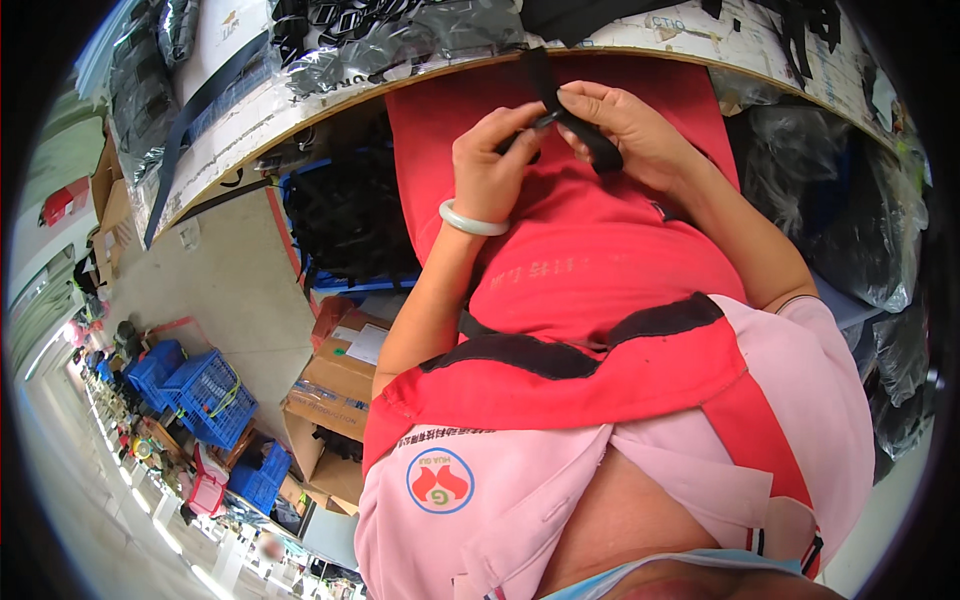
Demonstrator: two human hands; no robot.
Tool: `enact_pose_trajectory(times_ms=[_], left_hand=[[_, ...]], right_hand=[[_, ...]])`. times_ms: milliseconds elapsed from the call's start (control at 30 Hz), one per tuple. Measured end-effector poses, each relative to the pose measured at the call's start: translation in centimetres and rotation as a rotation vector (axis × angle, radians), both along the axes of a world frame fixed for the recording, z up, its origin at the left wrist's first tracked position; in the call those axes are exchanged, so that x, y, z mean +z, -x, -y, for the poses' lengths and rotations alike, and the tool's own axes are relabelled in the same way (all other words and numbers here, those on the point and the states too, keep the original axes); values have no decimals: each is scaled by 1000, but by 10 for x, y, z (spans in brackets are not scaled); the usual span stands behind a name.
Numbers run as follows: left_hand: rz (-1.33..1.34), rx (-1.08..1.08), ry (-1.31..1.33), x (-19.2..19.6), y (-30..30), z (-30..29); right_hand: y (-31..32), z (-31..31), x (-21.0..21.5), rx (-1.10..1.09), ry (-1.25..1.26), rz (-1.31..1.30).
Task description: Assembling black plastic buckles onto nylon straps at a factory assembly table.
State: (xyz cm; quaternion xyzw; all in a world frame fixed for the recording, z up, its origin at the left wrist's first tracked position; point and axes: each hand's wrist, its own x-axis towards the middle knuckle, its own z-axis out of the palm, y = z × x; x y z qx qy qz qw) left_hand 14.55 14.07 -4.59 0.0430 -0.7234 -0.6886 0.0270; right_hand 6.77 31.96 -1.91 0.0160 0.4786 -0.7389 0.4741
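A black webbing strap (606, 152) comes down over the table edge and bends into a loop in front of my red apron. My right hand (630, 128) is closed on this strap, its thumb and fingers pinching it near the loop. Close beside it, my left hand (495, 160), with a pale bangle (472, 220) at the wrist, pinches a small dark piece (546, 120) against the strap. Fingers cover most of that piece, so I cannot make out its kind.
Black plastic buckles (350, 15) in clear bags lie on the worktable (400, 78), with more black straps (795, 40) at right. Below left stand a blue crate (310, 270) of black items and a cardboard box (335, 385). Plastic-wrapped bundles (850, 210) fill the right side.
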Motion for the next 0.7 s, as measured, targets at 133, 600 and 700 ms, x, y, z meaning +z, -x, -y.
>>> enact_pose_trajectory(times_ms=[133, 600, 700], left_hand=[[394, 38, -610, 0, 2, 11], [280, 268, -431, 16, 3, 7], [237, 214, -381, 13, -1, 5]], right_hand=[[-4, 4, -10, -7, -86, -166], [-2, -1, 16, 288, -361, -516], [0, 2, 17, 334, -409, -337]])
